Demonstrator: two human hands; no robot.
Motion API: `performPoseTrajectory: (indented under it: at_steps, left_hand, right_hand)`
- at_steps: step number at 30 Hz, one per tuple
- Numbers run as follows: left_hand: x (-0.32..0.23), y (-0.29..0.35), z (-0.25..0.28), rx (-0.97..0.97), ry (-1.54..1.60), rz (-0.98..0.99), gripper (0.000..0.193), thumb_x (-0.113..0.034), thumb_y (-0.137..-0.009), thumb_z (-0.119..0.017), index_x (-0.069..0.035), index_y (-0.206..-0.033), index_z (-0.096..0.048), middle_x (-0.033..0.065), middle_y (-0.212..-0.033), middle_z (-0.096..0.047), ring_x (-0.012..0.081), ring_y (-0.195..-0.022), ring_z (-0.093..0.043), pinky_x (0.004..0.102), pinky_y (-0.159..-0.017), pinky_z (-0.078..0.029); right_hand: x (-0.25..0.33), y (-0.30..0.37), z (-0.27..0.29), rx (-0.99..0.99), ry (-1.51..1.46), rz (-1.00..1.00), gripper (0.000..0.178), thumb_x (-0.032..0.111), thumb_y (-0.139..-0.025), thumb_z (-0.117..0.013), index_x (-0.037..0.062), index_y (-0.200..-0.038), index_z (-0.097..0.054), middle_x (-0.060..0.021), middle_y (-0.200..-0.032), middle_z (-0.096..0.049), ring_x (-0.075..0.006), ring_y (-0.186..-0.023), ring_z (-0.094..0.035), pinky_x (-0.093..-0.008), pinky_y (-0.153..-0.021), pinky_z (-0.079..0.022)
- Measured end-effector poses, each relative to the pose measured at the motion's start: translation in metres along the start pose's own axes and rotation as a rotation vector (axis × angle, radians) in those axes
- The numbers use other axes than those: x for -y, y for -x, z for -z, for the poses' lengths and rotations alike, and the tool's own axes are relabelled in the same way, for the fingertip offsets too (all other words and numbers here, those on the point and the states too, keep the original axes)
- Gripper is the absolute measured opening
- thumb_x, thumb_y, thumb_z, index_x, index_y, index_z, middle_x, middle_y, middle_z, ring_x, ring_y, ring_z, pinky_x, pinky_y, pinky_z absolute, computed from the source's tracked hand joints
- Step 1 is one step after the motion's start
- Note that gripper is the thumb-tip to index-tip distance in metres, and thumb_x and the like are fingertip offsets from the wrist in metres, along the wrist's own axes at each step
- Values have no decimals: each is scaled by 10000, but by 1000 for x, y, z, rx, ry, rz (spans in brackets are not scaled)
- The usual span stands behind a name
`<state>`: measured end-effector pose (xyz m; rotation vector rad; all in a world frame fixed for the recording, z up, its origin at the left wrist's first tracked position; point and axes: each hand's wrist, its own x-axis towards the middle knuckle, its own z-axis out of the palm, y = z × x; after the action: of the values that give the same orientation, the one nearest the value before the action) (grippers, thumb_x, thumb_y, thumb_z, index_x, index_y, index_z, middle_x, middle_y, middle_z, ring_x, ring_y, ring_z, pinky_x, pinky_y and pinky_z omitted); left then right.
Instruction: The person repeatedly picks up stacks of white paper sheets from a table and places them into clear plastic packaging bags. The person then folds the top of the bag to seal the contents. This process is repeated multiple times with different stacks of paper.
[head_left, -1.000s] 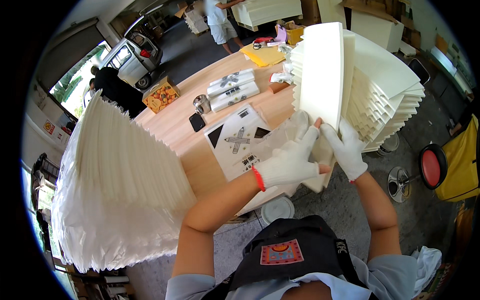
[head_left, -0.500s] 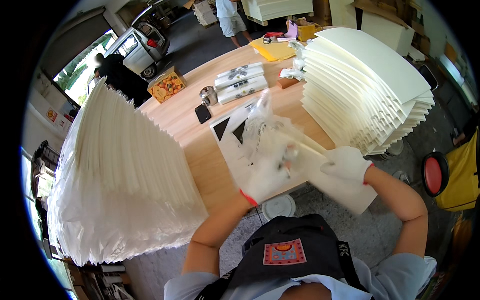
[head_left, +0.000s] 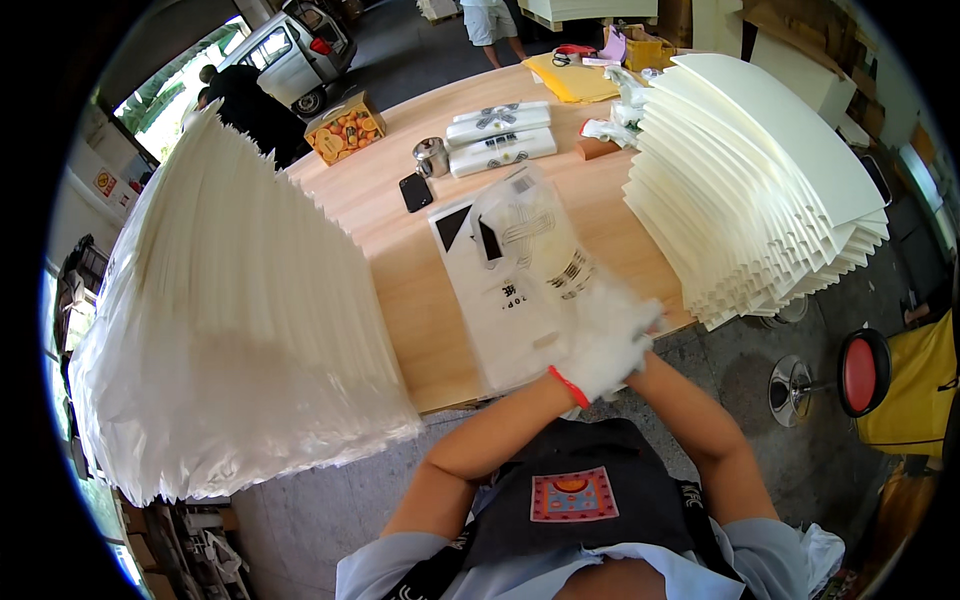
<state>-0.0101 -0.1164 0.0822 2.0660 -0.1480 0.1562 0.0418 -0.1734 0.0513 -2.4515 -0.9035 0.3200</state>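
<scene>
My left hand (head_left: 603,345), in a white glove with a red cuff, crosses over my right wrist at the table's near edge. Its fingers are smeared by motion. Most of my right hand (head_left: 650,318) is hidden behind it, so its grip does not show. Just beyond both hands lies a clear printed plastic bag (head_left: 530,225), reaching toward the middle of the table. Beneath it are flat white printed bags (head_left: 475,300) with black corner patches. Whether the cream sheet is inside the clear bag, I cannot tell.
A tall stack of plastic-wrapped sheets (head_left: 240,330) stands left, cream sheets (head_left: 760,190) right. Farther back are a phone (head_left: 415,193), metal canister (head_left: 431,157), white rolls (head_left: 500,138), fruit box (head_left: 346,130) and yellow envelope (head_left: 572,77). A red-seated stool (head_left: 862,372) stands right.
My right hand has swung left from the cream sheet to meet my left hand, which shifted right. The sheet no longer sticks out past the table's near edge. The clear bag lies flatter.
</scene>
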Motion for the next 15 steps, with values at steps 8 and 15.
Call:
performPoseTrajectory:
  at_steps: [8, 15]
  left_hand:
    - [85, 72, 7, 48, -286, 112, 203, -76, -783, -577, -80, -986, -572, 97, -906, -647, 250, -805, -632, 345, -683, -493]
    - [174, 181, 18, -628, -504, 383, 131, -124, -789, -652, -51, -772, -545, 78, -812, -586, 242, -677, -550, 324, -614, -446]
  right_hand:
    - [-47, 51, -52, -727, 326, 207, 367, 383, -818, -581, 111, -1063, -558, -149, -899, -628, -328, -855, -613, -417, -711, -473]
    - [-88, 55, -55, -13, 438, -81, 268, 277, -888, -448, 53, -985, -559, -138, -638, -620, -315, -586, -627, -456, -542, -475]
